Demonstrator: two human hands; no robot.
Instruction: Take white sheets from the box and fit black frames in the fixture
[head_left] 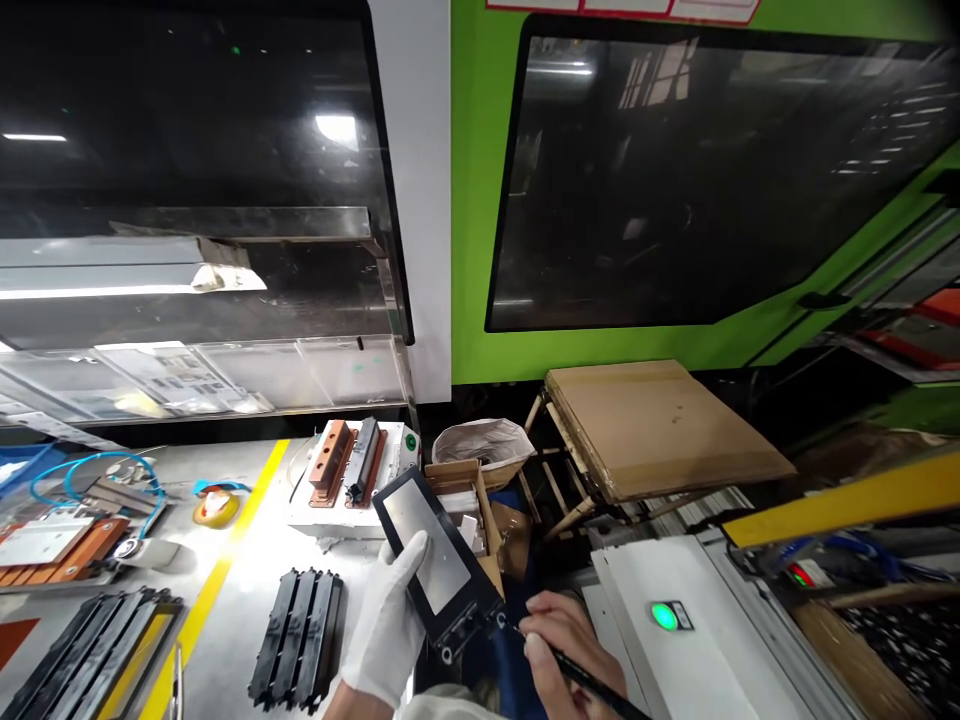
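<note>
My left hand (pixel 390 615), in a white glove, is closed on a black plastic housing (pixel 442 540) with a pale rectangular window. The thumb lies across the window, and the housing is tilted. Bare and closed, my right hand (pixel 566 650) grips a slim black pen-like tool (pixel 585 682). Its tip is close to the small round lug at the housing's lower right corner; whether they touch I cannot tell. Left of the gloved hand, several long black plastic parts (pixel 296 635) lie side by side on the metal table (pixel 225 630).
A white fixture (pixel 341 515) holds an orange-brown block (pixel 332 460) and a dark bar (pixel 365 460). Beyond the housing stand an open carton (pixel 487 535) and a lined bin (pixel 484 445). More black parts (pixel 94 650) lie far left. Cardboard (pixel 667 425) covers a stand; a white machine cover (pixel 675 590) is right.
</note>
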